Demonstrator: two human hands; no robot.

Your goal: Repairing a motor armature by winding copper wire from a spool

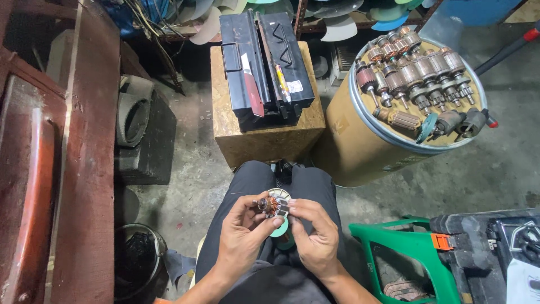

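I sit with my knees in dark trousers below me. Both hands hold a small motor armature with copper windings and a steel core over my lap. My left hand grips it from the left, thumb near the shaft end. My right hand pinches its right side with the fingertips. A green spool-like object shows just beneath the hands, mostly hidden.
A cardboard drum at the right carries several armatures on its lid. A chipboard box ahead bears a black metal toolbox. A green plastic stool and a black case stand at the lower right. Dark red wooden furniture lines the left.
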